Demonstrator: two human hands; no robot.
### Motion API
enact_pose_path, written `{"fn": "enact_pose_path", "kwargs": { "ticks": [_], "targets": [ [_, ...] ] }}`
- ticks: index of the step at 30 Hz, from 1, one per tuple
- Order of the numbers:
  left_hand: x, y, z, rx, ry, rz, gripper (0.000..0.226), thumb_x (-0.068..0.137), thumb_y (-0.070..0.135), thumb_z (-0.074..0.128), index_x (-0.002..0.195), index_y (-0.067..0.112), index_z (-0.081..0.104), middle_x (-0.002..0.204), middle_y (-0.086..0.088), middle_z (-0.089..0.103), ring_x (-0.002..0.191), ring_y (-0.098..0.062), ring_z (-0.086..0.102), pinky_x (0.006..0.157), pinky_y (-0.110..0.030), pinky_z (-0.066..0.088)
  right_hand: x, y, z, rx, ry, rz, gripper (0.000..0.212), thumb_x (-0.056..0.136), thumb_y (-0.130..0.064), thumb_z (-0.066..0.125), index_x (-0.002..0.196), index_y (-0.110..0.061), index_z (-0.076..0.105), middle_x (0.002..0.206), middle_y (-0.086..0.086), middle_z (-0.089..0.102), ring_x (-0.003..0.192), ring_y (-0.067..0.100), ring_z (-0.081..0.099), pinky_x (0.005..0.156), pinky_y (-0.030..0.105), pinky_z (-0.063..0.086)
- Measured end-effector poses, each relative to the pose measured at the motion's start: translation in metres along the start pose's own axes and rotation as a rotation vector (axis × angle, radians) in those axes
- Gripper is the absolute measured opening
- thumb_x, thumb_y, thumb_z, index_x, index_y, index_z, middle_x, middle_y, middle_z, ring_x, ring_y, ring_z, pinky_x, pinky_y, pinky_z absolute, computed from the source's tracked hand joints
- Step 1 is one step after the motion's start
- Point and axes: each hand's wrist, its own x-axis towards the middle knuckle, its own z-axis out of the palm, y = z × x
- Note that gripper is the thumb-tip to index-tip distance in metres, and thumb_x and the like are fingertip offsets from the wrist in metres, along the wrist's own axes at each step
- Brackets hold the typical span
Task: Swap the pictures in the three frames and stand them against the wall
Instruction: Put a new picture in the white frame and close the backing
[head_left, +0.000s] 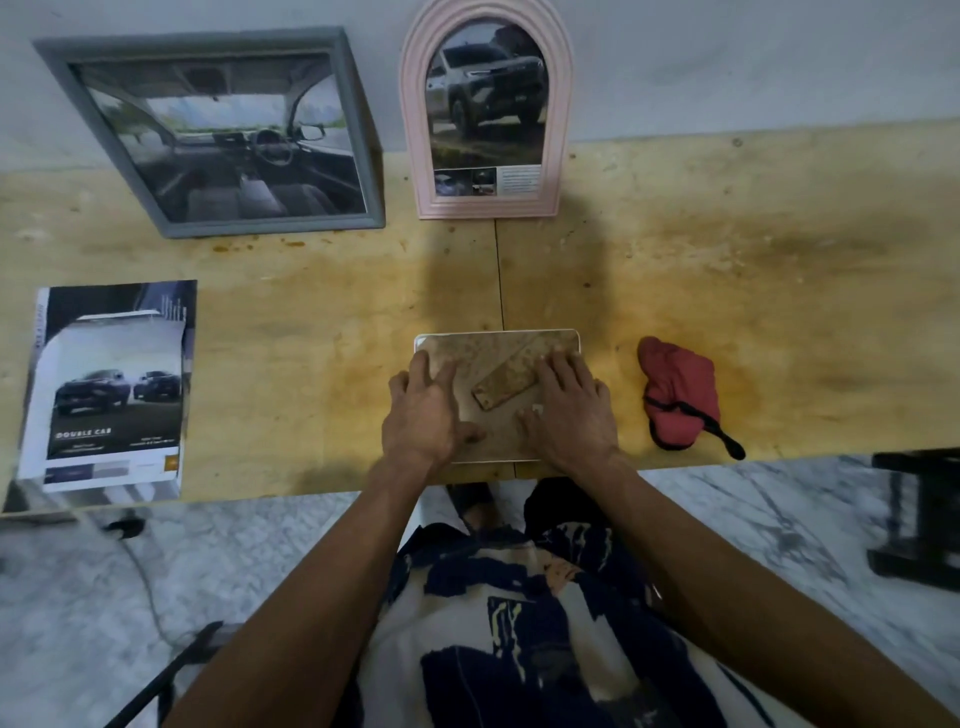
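Observation:
A white-edged frame (496, 343) lies face down near the table's front edge, its brown backing board and folded stand (505, 387) showing. My left hand (423, 410) rests flat on its left side, fingers spread. My right hand (569, 408) presses on its right side, fingers spread too. A grey frame (358, 156) with a car-interior picture leans against the wall at the back left. Beside it stands a pink arched frame (410, 130) with a picture of a white truck. Loose car pictures (111, 389) lie stacked at the table's left.
A red cloth with a black cord (678, 397) lies just right of the white frame. The wooden table (753, 270) ends close to my body. A dark stool or rack (917, 519) stands on the marble floor at right. A cable (145, 577) runs across the floor at left.

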Motion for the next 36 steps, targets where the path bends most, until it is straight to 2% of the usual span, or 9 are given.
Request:
{"fn": "enact_pose_path", "kwargs": {
  "ticks": [3, 10, 15, 19, 22, 26, 31, 34, 36],
  "targets": [
    [0.001, 0.001, -0.001, 0.010, -0.014, -0.006, 0.098, 0.071, 0.051, 0.084, 0.151, 0.030, 0.030, 0.158, 0.001, 0.011, 0.138, -0.033, 0.021, 0.094, -0.048, 0.049, 0.002, 0.004, -0.002, 0.004, -0.005, -0.014, 0.072, 0.094, -0.049, 0.045, 0.154, -0.018, 0.022, 0.164, 0.003, 0.014, 0.151, 0.024, 0.007, 0.119, 0.049, 0.018],
    [0.004, 0.001, -0.005, 0.070, -0.053, 0.002, 0.104, 0.066, 0.050, 0.087, 0.151, 0.029, 0.030, 0.157, 0.000, 0.011, 0.136, -0.033, 0.024, 0.093, -0.048, 0.051, 0.005, 0.008, -0.009, -0.051, 0.015, -0.059, 0.073, 0.089, -0.053, 0.053, 0.149, -0.019, 0.029, 0.160, 0.004, 0.023, 0.147, 0.025, 0.018, 0.116, 0.049, 0.023],
    [0.002, 0.001, -0.006, 0.099, -0.030, 0.020, 0.101, 0.069, 0.048, 0.086, 0.151, 0.030, 0.029, 0.153, 0.001, 0.017, 0.132, -0.031, 0.028, 0.088, -0.044, 0.053, 0.008, 0.025, -0.014, -0.014, -0.110, -0.104, 0.093, 0.082, -0.054, 0.064, 0.156, -0.025, 0.014, 0.165, -0.005, 0.008, 0.151, 0.018, 0.002, 0.120, 0.049, 0.019],
    [0.005, -0.014, -0.018, 0.186, -0.116, 0.076, 0.111, 0.065, 0.037, 0.091, 0.155, 0.034, 0.026, 0.153, -0.001, 0.020, 0.134, -0.030, 0.031, 0.090, -0.047, 0.054, 0.012, 0.050, -0.006, 0.045, -0.187, -0.183, 0.108, 0.075, -0.047, 0.077, 0.157, -0.025, 0.010, 0.165, -0.008, 0.000, 0.151, 0.011, -0.008, 0.119, 0.050, 0.023],
    [0.003, -0.023, -0.020, 0.204, -0.110, 0.093, 0.115, 0.063, 0.025, 0.092, 0.156, 0.036, 0.025, 0.155, 0.000, 0.023, 0.135, -0.029, 0.032, 0.087, -0.047, 0.054, 0.009, 0.053, -0.005, 0.048, -0.150, -0.195, 0.104, 0.077, -0.042, 0.078, 0.157, -0.026, 0.012, 0.165, -0.010, -0.001, 0.151, 0.011, -0.008, 0.116, 0.053, 0.028],
    [-0.001, -0.025, -0.016, 0.206, -0.068, 0.101, 0.118, 0.065, 0.022, 0.089, 0.157, 0.033, 0.017, 0.158, 0.004, 0.024, 0.134, -0.028, 0.032, 0.088, -0.044, 0.050, 0.004, 0.052, -0.010, -0.002, -0.141, -0.188, 0.100, 0.080, -0.043, 0.075, 0.157, -0.028, 0.013, 0.165, -0.010, -0.003, 0.151, 0.011, -0.007, 0.113, 0.052, 0.031],
    [-0.003, -0.028, -0.013, 0.141, -0.030, 0.083, 0.115, 0.062, 0.017, 0.089, 0.156, 0.027, 0.023, 0.161, 0.009, 0.019, 0.136, -0.029, 0.028, 0.094, -0.047, 0.048, 0.002, 0.045, -0.018, -0.034, -0.169, -0.187, 0.097, 0.084, -0.041, 0.073, 0.157, -0.026, 0.012, 0.165, -0.008, -0.006, 0.151, 0.013, -0.008, 0.113, 0.050, 0.030],
    [-0.007, -0.025, -0.009, 0.070, 0.032, 0.039, 0.118, 0.059, 0.015, 0.091, 0.154, 0.027, 0.022, 0.154, 0.002, 0.023, 0.132, -0.030, 0.029, 0.083, -0.045, 0.050, 0.000, 0.035, -0.020, -0.040, -0.163, -0.140, 0.095, 0.083, -0.034, 0.074, 0.156, -0.023, 0.015, 0.165, -0.004, -0.002, 0.152, 0.019, -0.005, 0.113, 0.051, 0.030],
    [-0.013, -0.026, -0.005, -0.024, 0.064, -0.039, 0.108, 0.059, 0.020, 0.093, 0.148, 0.024, 0.032, 0.144, -0.002, 0.033, 0.127, -0.030, 0.035, 0.074, -0.043, 0.048, -0.007, 0.025, -0.018, 0.015, -0.098, -0.069, 0.093, 0.081, -0.028, 0.075, 0.154, -0.023, 0.018, 0.164, 0.002, 0.002, 0.150, 0.027, 0.001, 0.112, 0.052, 0.032]
  ]
}}
